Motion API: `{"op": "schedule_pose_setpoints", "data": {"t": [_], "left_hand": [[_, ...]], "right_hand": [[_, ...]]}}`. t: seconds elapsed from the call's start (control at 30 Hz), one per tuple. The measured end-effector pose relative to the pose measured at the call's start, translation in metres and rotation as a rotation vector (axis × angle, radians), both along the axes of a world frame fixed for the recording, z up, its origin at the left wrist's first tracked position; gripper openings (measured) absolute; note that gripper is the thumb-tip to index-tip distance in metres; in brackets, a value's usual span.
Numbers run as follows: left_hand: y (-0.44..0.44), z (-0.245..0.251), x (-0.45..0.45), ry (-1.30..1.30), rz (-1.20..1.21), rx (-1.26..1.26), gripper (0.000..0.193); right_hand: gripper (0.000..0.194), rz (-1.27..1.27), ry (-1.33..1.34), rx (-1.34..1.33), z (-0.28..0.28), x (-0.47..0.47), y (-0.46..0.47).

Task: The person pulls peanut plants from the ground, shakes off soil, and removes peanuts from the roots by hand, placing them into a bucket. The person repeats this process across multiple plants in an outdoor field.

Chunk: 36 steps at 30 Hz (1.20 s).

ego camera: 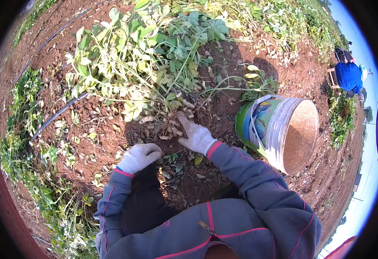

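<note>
A heap of uprooted peanut plants lies on the reddish soil in front of me, with roots and peanut pods at its near end. My right hand, in a white knitted glove, reaches to those roots and pods with its index finger extended; whether it pinches anything is not clear. My left hand, gloved the same way, rests by my dark-trousered knee, its fingers curled and nothing visible in it. To the right of my right hand stands a plastic bucket with a coloured print and a white handle.
Green plants run down the left side, near a dark drip hose. Loose pods are scattered on the soil at the upper right, beside more plants. Farther right, a person in blue sits bent over near a wooden frame.
</note>
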<state>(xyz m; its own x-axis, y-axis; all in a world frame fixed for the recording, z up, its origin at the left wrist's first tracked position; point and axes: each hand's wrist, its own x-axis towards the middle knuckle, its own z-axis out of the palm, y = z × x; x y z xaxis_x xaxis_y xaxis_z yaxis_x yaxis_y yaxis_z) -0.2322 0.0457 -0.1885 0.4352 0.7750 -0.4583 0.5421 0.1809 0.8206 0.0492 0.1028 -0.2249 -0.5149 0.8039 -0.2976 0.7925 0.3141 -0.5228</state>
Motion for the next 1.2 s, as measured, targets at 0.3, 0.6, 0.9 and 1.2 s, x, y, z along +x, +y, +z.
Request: {"op": "schedule_pose_setpoints", "data": {"t": [0.3, 0.6, 0.9, 1.2], "left_hand": [[0.116, 0.024, 0.017, 0.429, 0.062, 1.127, 0.067], [0.164, -0.003, 0.064, 0.867, -0.398, 0.796, 0.037], [0.159, 0.122, -0.041, 0.397, 0.473, 1.172, 0.033], [0.118, 0.205, -0.043, 0.486, 0.33, 0.747, 0.036]], "right_hand": [[0.09, -0.011, -0.014, 0.066, 0.031, 0.034, -0.039], [0.074, -0.13, -0.003, 0.086, 0.032, 0.077, -0.061], [0.071, -0.095, -0.051, 0.027, 0.051, 0.099, -0.087], [0.064, -0.05, 0.09, 0.12, 0.085, 0.081, -0.111]]}}
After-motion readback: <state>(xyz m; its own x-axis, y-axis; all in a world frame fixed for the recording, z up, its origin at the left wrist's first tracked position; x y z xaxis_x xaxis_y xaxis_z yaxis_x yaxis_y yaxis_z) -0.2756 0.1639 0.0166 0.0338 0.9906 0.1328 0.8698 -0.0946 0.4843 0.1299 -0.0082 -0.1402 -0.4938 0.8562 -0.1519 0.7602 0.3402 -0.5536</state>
